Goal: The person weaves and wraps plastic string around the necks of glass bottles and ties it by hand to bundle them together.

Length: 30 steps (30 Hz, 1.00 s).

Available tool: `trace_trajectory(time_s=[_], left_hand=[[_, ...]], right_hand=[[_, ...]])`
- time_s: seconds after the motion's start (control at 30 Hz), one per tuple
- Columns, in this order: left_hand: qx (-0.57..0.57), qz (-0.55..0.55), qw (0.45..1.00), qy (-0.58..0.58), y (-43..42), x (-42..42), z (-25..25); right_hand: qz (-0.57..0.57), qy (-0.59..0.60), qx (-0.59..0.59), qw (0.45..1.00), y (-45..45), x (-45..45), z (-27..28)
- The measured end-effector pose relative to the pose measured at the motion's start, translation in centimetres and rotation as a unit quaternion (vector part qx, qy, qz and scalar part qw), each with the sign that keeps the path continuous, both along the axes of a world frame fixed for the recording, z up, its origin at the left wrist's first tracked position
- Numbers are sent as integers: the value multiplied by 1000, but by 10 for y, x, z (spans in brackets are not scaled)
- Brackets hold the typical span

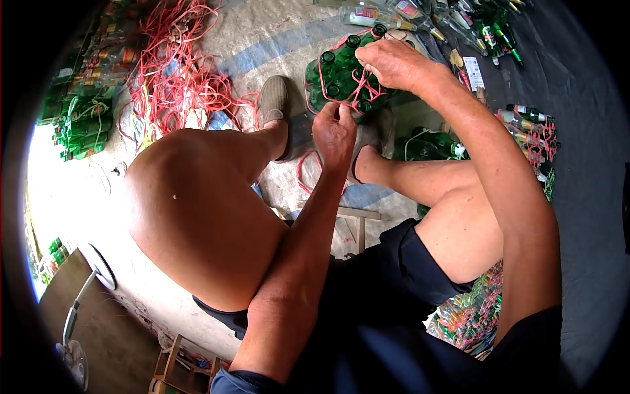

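Observation:
A cluster of green glass bottles (339, 69) stands upright between my feet, with pink plastic cord (367, 88) looped around it and criss-crossed among the necks. At the near edge of the cluster, my left hand (335, 131) is closed in a pinch on the cord. My right hand (398, 64) is closed over the far right side of the bottles, fingertips beside the necks. The cord seems to run into its fingers, though the grip itself is partly hidden. A loose end of cord hangs below my left hand.
A tangled heap of pink cord (177, 72) lies at upper left, near tied green bottles (85, 125). Loose bottles (453, 23) lie at upper right, and more bottles (430, 144) lie beside my right foot. A wooden stool (359, 215) is below me; a standing fan (79, 308) is at lower left.

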<state>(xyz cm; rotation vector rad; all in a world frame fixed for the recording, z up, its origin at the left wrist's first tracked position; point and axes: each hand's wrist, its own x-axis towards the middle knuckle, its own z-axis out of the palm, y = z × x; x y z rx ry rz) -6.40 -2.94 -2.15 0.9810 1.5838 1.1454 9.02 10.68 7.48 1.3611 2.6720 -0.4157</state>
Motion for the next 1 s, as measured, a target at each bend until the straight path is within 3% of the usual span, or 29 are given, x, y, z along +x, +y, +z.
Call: trace_trajectory(time_s=[0.13,0.43,0.47,0.63,0.73,0.83,0.9,0.93,1.0], left_hand=[[21,9,999,-27,0,4,-2],[57,28,994,-85,1,13,-16],[52,26,995,-81,0,13,-16],[15,4,999,-50,-2,2,-11],[25,7,999,-48,-1,-2,-6],[6,6,998,-59,-4,-9,-7],[3,-3,998,-62,-6,-14,0],[5,-4,998,-67,-5,-15,-3],[6,-8,997,-80,-5,-19,-10]], right_hand=[[47,4,38,998,8,2,-9],[32,21,-18,999,25,-11,-23],[61,33,29,997,25,-11,-29],[-56,-13,-105,993,24,-31,-1],[-182,-22,-189,965,20,-35,7],[-232,36,-155,960,10,-26,-6],[-249,60,-25,966,1,-13,-54],[-282,81,-66,954,-10,-17,-44],[-293,73,-37,953,-45,-29,-28]])
